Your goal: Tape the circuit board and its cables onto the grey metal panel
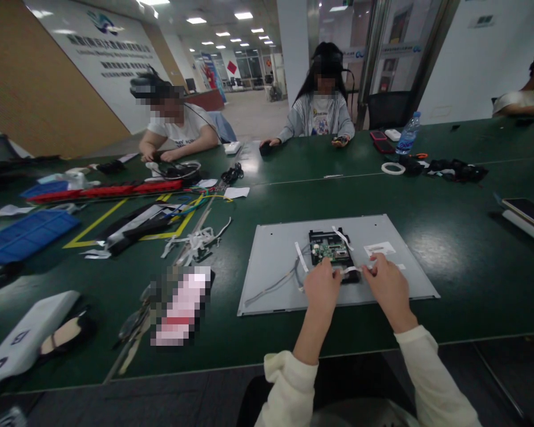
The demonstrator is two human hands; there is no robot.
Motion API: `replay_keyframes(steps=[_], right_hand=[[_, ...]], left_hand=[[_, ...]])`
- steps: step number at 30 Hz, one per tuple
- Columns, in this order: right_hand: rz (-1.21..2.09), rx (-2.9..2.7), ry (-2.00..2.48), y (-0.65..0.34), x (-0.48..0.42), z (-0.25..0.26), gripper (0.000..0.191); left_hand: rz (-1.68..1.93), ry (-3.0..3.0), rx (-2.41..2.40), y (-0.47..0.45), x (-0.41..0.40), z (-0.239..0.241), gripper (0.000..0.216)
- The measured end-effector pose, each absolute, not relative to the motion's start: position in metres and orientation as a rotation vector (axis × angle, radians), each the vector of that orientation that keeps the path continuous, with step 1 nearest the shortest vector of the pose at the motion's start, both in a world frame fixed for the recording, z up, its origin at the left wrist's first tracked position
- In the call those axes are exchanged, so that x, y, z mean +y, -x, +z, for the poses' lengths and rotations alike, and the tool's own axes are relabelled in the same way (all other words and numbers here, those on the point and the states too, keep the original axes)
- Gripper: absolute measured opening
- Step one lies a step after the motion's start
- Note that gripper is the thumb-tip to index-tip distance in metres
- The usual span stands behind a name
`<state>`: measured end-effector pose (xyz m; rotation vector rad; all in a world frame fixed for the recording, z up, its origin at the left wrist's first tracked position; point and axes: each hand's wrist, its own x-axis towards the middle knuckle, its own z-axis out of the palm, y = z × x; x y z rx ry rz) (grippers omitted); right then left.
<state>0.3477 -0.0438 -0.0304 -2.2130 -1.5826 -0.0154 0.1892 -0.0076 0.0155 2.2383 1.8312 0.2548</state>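
White ribbon [351, 270], low centre of frame, just below the board [330, 249]. Left grip [321, 283] is pinching one end, right grip [388, 283] the other. The board sits bared on the grey panel [271, 261], and I'd say the ribbon's not seated. A spare cable [271, 287] trails left. Tabletop [471, 261] clutter is far left, and nothing blocks me.

2 bare hands, left hand [321, 286] and right hand [388, 289]; cream long sleeves.

Green table [449, 237], grey panel [271, 267], blue tray [26, 234], tape roll [393, 172], water bottle [408, 136]
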Motion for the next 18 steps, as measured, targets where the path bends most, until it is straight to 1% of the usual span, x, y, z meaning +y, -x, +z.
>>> replay_keyframes(steps=[7, 12, 15, 18], right_hand=[[-0.010, -1.505, 2.246, -0.355, -0.049, -0.031, 0.029], [0.069, -1.517, 2.002, -0.369, -0.076, -0.035, 0.039], [-0.007, -1.528, 1.887, -0.369, -0.108, -0.044, 0.040], [-0.148, -1.555, 1.835, -0.363, -0.137, -0.057, 0.037]], left_hand=[[0.237, -2.235, 1.875, -0.180, -0.012, 0.016, 0.016], [0.265, -2.339, 1.770, -0.163, -0.032, 0.018, 0.016], [0.256, -2.387, 1.672, -0.150, -0.054, 0.014, 0.015], [0.242, -2.453, 1.561, -0.142, -0.067, 0.008, 0.014]])
